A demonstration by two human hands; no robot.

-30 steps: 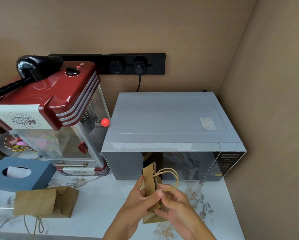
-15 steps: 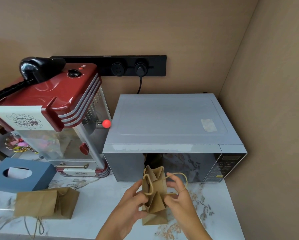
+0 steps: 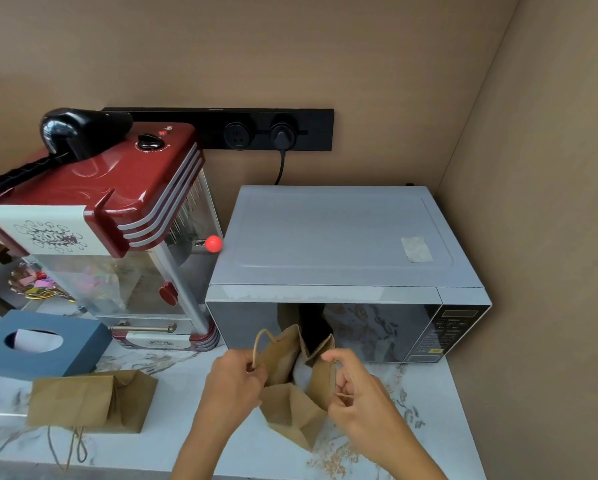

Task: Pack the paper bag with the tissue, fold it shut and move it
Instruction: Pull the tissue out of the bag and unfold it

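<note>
Both hands, left hand and right hand, pinch the paper bag open near the worktop's front edge, something white, probably tissue, already inside, so folding and moving look left.

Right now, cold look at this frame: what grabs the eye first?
Front and centre, the left hand and right hand pull open a small brown paper bag on the marble counter, something white showing inside it. Behind the bag sits a grey microwave; to its left stands a glossy red popcorn machine. At the left edge, a blue tissue box sits behind a second paper bag lying flat.
</note>
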